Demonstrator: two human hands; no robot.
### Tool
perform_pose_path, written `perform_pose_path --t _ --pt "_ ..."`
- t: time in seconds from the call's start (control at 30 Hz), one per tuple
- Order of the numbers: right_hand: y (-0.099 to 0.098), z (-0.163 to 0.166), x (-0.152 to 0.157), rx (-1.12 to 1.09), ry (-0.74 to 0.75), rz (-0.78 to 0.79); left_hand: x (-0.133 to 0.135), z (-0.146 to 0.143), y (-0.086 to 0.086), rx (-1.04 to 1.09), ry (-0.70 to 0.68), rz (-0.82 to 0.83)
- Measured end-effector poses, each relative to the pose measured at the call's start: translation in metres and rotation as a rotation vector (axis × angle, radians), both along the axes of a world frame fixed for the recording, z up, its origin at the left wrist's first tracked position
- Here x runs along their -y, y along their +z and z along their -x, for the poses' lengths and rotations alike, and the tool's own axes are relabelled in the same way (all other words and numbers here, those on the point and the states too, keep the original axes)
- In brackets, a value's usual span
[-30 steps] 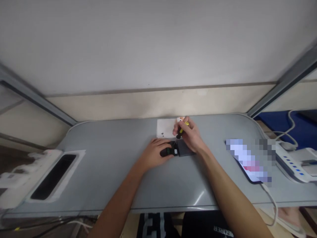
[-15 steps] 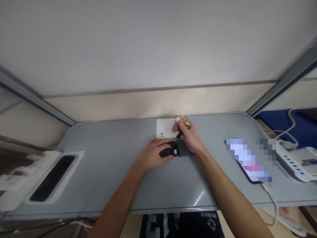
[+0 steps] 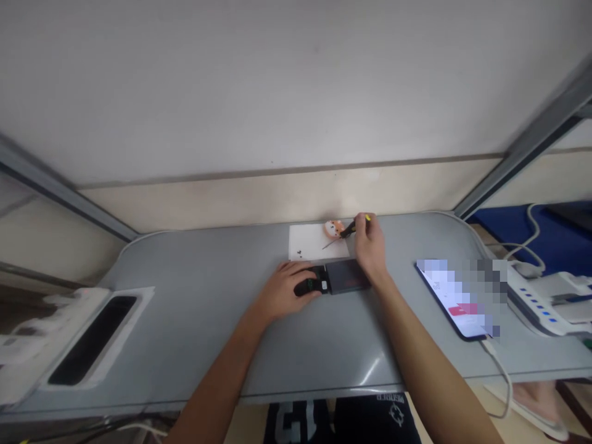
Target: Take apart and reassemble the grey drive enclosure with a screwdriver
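A small dark device (image 3: 340, 279) with a black end piece lies on the grey table (image 3: 208, 320). My left hand (image 3: 289, 285) rests on its left end, fingers curled over the black part. My right hand (image 3: 370, 243) is closed on a small screwdriver (image 3: 348, 231) with a yellow-capped black handle. Its tip points left and down over a white sheet of paper (image 3: 309, 242). A few tiny dark screws (image 3: 300, 252) lie on that paper. A small orange and white figure (image 3: 332, 229) sits at the paper's far edge, just left of the screwdriver.
A phone (image 3: 456, 299) with a lit screen lies at the right, its cable running off the front edge. White power strips (image 3: 541, 296) sit further right. A white tray with a dark slot (image 3: 92, 339) is at the left. A pale wall stands close behind the table.
My right hand lifted the screwdriver off the device and moved it right and back, over the white paper. The left hand stayed on the device.
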State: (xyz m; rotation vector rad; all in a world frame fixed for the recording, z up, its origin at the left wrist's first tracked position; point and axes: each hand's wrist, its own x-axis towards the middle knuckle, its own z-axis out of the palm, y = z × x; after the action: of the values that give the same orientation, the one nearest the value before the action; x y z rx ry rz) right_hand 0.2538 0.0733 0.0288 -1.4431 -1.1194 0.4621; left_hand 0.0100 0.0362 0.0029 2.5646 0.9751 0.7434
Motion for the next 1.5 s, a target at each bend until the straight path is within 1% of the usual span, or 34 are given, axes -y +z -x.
perform_pose_path --t 0.17,0.3,0.37,0.47,0.57,0.67,0.8,0.93,1.03,1.13,1.33,1.5 --pt "-0.005 -0.007 -0.001 0.100 -0.073 0.071 0.002 0.001 0.004 0.110 0.054 -0.024" --pt "-0.001 -0.009 -0.001 0.053 -0.104 0.001 -0.003 0.002 0.001 0.258 0.168 -0.032" --pt "0.002 -0.006 -0.001 -0.031 -0.054 -0.032 -0.006 0.004 -0.002 0.333 0.241 -0.011" --pt "0.005 0.007 0.002 -0.160 0.093 -0.024 -0.011 0.005 -0.005 0.372 0.299 0.009" --pt "0.002 0.023 0.005 -0.219 0.200 -0.012 -0.013 0.006 -0.007 0.370 0.278 -0.006" --pt "-0.004 0.033 0.006 -0.238 0.251 -0.009 -0.014 0.006 -0.008 0.375 0.263 -0.043" --pt "-0.009 0.035 0.004 -0.279 0.245 -0.007 -0.013 0.008 -0.006 0.323 0.289 -0.092" --pt "-0.007 0.033 0.004 -0.264 0.254 -0.011 -0.014 0.011 -0.002 0.269 0.324 -0.110" --pt "-0.005 0.033 0.005 -0.267 0.242 -0.015 -0.015 0.012 -0.002 0.292 0.333 -0.103" --pt "-0.002 0.033 0.006 -0.253 0.246 -0.017 -0.017 0.014 -0.002 0.315 0.321 -0.112" --pt "-0.002 0.038 0.007 -0.282 0.288 -0.043 -0.019 0.017 -0.006 0.260 0.329 -0.152" --pt "-0.003 0.038 0.007 -0.295 0.273 -0.074 -0.020 0.017 -0.008 0.266 0.329 -0.177"
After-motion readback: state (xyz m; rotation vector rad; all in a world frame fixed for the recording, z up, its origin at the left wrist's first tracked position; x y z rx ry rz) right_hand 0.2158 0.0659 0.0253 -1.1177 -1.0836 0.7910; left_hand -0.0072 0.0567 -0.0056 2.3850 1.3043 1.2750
